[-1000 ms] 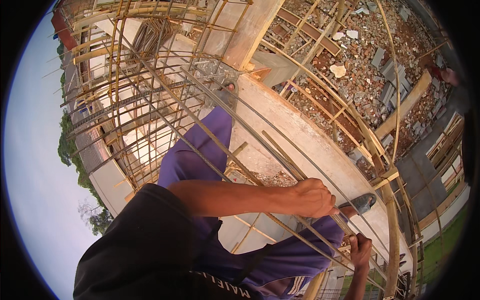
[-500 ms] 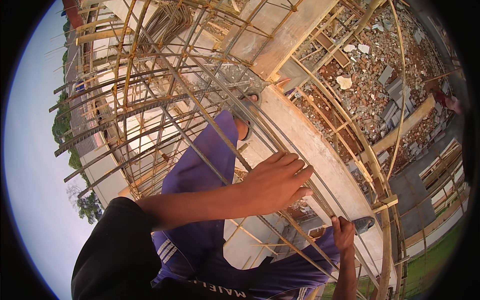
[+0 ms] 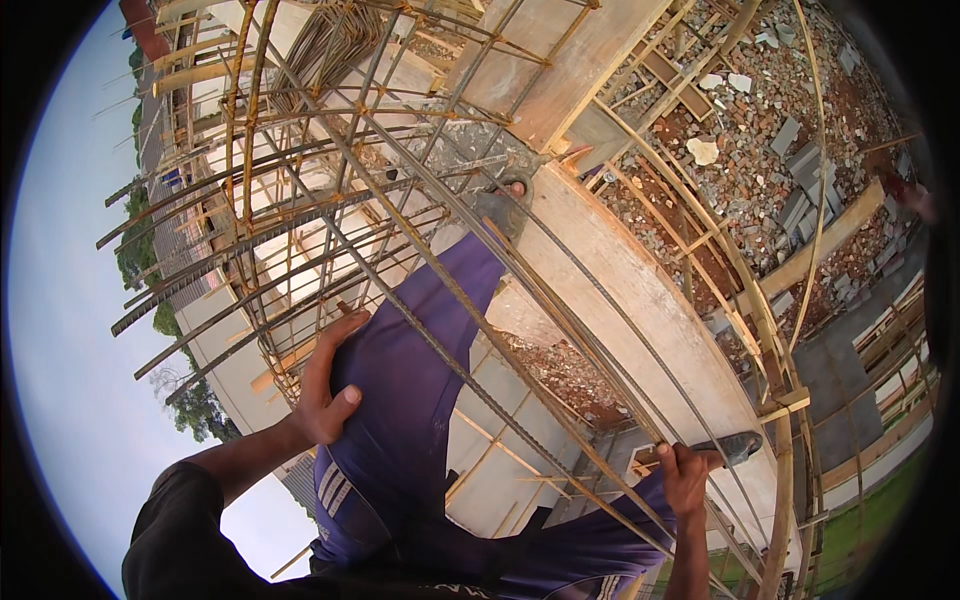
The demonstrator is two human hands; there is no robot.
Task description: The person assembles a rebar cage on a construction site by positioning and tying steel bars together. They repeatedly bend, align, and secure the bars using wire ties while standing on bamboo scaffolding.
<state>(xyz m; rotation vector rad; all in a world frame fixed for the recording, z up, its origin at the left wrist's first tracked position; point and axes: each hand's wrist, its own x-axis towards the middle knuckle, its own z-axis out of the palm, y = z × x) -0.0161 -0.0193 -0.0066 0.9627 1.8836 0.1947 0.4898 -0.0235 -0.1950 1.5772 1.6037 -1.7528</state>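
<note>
My left hand (image 3: 325,400) is beside my left knee, over the purple trousers (image 3: 410,350). Its thumb stands apart from the fingers and nothing shows in it. Low on the right, my right hand (image 3: 686,478) is closed around a long steel reinforcing bar (image 3: 575,335). This bar runs slanting up and left with others close beside it, above the pale board (image 3: 610,260). Another thin steel bar (image 3: 640,355) passes to its right. The lower end of the held bar is partly hidden by my hand.
A tied cage of rusty bars (image 3: 250,225) fills the left, with several bar ends sticking outward. My feet are on the formwork. Beyond the board, curved timber strips (image 3: 690,205) edge a drop to brick rubble (image 3: 755,130). A gap opens between my legs.
My left hand has let go of the bars and moved left and back to my knee. My right hand stays on the bar, and the view has shifted slightly.
</note>
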